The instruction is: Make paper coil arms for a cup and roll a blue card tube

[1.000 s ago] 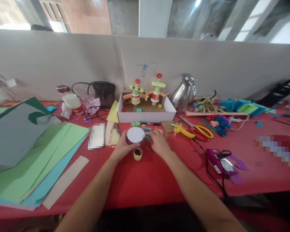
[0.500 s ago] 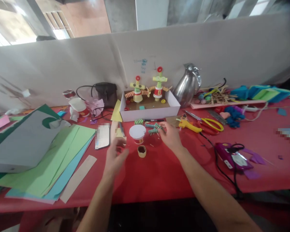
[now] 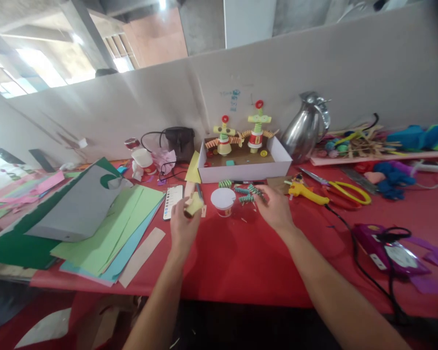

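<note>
My left hand [image 3: 182, 224] is raised a little over the red table [image 3: 237, 262] and pinches a small yellow paper piece [image 3: 194, 204]. Just right of it a white paper cup [image 3: 222, 200] stands upside down. My right hand [image 3: 274, 210] lies palm down beside the cup. Its fingertips touch several green coiled paper springs [image 3: 247, 193], and I cannot see it gripping any. Behind the cup is a white box [image 3: 245, 171] with two small paper figures [image 3: 241, 137] standing inside.
Green, blue and grey paper sheets [image 3: 105, 226] are stacked at the left, with a phone [image 3: 173, 200] beside them. Yellow scissors [image 3: 346, 192], a yellow glue gun [image 3: 307, 193] and a purple glue gun [image 3: 387, 245] with its cord lie at the right. A metal jug [image 3: 308, 127] stands by the partition.
My left hand let go of the white cup, drew back, and now holds a small yellow piece. The small yellow ring is gone from the table. The view has swung left.
</note>
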The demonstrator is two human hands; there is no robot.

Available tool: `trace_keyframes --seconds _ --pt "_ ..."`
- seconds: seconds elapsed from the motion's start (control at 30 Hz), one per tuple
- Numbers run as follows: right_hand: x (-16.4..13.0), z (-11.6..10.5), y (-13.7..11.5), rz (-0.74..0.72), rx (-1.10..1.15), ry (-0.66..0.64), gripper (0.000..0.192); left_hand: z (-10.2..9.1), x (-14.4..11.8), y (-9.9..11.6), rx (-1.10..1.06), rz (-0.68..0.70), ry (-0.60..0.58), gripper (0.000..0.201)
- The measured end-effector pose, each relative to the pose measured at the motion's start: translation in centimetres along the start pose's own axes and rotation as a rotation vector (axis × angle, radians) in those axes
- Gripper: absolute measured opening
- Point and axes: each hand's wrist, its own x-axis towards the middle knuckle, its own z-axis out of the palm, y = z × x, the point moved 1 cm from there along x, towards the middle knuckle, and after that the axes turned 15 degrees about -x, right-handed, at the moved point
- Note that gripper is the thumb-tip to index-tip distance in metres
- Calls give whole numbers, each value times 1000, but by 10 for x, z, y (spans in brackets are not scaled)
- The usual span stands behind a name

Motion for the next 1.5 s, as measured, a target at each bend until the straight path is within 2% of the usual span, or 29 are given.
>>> trace_keyframes --seconds 0.13,0.23,0.33,0.43,0.47,0.53,0.6,0.63,0.7,0.8,0.87,0.97,1.07,1.13,1.27,1.37,1.5 --pt "-1 1 -1 -27 10 11 26 32 52 -13 111 76 -38 31" --pt "0 2 0 -29 1 22 26 56 73 -22 130 102 -47 27" --pt "3 0 2 -11 -7 56 26 60 77 -21 135 118 -38 24" --pt "5 -5 4 35 36 109 27 50 68 -3 114 182 -50 31" --pt "5 -6 4 52 78 118 29 47 62 6 77 268 -133 34" --pt "5 -7 3 102 197 112 31 46 50 24 73 404 -431 48" --pt "5 -7 2 173 343 91 32 49 37 37 179 422 -630 77" --pt "5 -6 1 216 425 82 31 50 33 41 217 420 -670 77" --pt "7 -6 -2 306 624 68 30 53 27 45 218 421 -646 65" --pt "11 -9 -3 484 968 51 31 54 24 44 11 390 -473 49" --pt "14 -12 -2 623 1150 26 32 54 20 39 -217 264 -368 51" --pt "15 -13 -3 759 1305 -53 33 60 7 26 -526 -20 -323 59" --pt "9 -8 -11 788 1338 -121 30 69 -6 14 -606 -152 -323 66" --pt "3 -3 -20 786 1334 -154 30 75 -12 9 -564 -142 -363 67" --pt "-8 5 -33 737 1296 -232 30 80 -15 6 -385 -48 -518 65" --pt "-9 5 -34 696 1270 -249 30 77 -13 7 -337 -15 -504 65" --pt "-3 0 -26 683 1248 -134 28 67 -4 8 -514 -131 -417 67"
